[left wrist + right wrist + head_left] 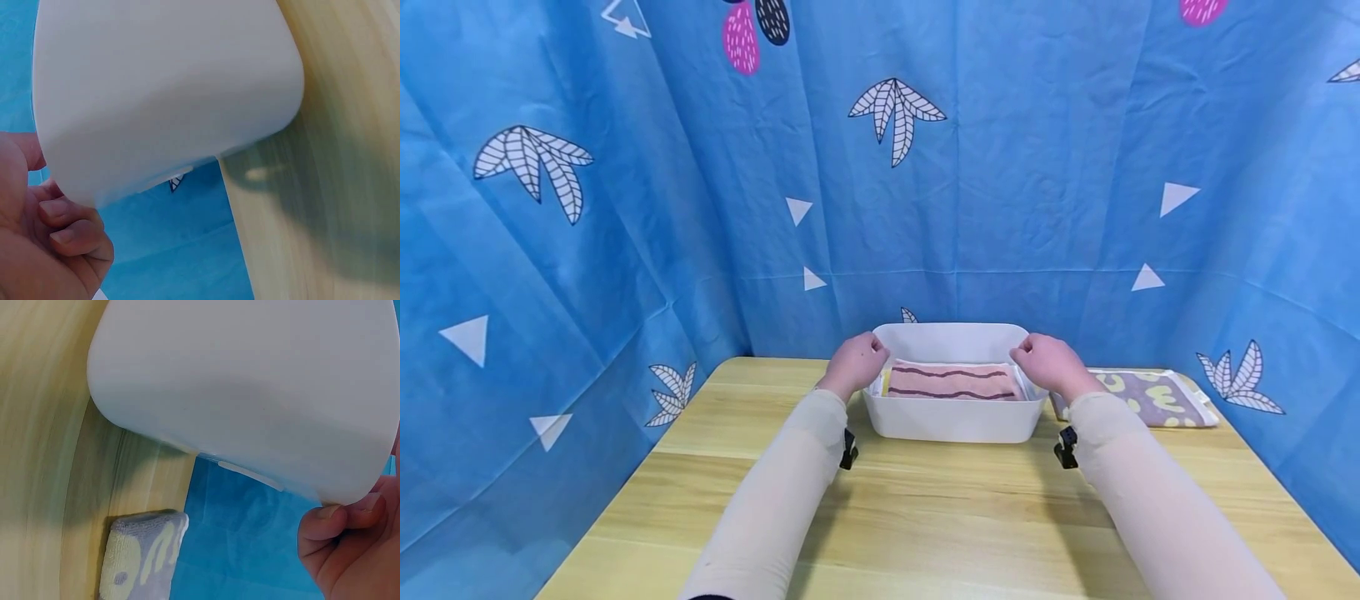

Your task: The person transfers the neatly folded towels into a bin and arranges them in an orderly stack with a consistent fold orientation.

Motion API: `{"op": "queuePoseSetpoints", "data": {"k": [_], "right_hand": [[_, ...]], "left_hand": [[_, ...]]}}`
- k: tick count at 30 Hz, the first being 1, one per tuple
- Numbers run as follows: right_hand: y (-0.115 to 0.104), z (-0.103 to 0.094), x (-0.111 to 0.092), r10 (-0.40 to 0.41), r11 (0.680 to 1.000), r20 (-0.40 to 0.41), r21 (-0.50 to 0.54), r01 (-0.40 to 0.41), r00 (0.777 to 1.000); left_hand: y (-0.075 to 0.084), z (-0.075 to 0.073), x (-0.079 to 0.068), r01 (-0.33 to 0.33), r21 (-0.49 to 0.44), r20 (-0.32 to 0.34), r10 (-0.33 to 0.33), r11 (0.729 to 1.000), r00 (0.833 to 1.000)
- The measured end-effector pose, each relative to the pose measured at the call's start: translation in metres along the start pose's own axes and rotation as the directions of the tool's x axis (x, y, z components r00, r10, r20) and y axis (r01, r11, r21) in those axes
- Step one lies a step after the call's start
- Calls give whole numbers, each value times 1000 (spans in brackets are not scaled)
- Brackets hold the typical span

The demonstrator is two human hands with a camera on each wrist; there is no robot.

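A white plastic bin [955, 421] stands at the far side of the table, between both hands. Inside lies a folded pink towel [951, 381] with dark wavy stripes; a sliver of yellow and white cloth shows at its left edge. My left hand [857, 362] grips the bin's left end at the rim, fingers curled in the left wrist view. Its right end is held by my right hand [1048, 362], thumb and fingers pinching the rim in the right wrist view. Whether the bin's base touches the table I cannot tell.
A folded grey towel [1157, 400] with pale yellow shapes lies right of the bin, partly behind my right forearm. The wooden table [955, 525] reaches back to a blue patterned curtain [1000, 208], which also hangs along both sides.
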State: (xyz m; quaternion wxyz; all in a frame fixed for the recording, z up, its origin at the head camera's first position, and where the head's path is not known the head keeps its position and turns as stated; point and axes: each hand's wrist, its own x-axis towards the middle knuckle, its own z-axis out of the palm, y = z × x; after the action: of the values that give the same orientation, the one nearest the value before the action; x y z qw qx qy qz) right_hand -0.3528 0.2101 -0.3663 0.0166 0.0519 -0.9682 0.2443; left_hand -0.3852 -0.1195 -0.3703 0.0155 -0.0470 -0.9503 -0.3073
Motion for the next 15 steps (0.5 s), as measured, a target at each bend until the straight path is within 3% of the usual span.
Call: {"op": "queuePoseSetpoints", "data": {"k": [7, 15], "right_hand": [[1, 0, 1, -31, 999, -20, -15, 30, 999], [2, 2, 0, -39, 999, -41, -24, 38, 998]], "left_hand": [[-9, -1, -3, 46, -21, -45, -47, 999, 998], [-18, 2, -4, 103, -28, -41, -104, 994, 994]]}}
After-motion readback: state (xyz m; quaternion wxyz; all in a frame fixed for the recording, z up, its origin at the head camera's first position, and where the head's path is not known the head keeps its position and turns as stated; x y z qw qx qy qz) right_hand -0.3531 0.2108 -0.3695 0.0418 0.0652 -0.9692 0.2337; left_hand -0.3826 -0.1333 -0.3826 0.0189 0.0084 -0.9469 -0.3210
